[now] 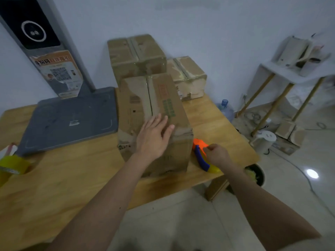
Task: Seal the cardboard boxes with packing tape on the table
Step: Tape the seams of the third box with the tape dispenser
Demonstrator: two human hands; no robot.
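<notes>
A long cardboard box [141, 105] lies on the wooden table [72, 178], its two top flaps meeting at a seam down the middle. My left hand [154, 136] rests flat on the near end of the box top, fingers spread. To the right of the box, my right hand [217, 154] grips an orange and blue tape dispenser [201, 156] with a yellowish tape roll, low at the table's right edge. Behind stand two more boxes: a taller one [136, 55] and a smaller one [188, 77], both with tape along their seams.
A grey flat base [68, 118] of a standing kiosk [36, 33] covers the table's left. A yellow tape roll [12, 165] sits at the left edge. On the floor to the right are a water bottle [225, 107], a white kettle [264, 138], a bin [255, 174] and a stool.
</notes>
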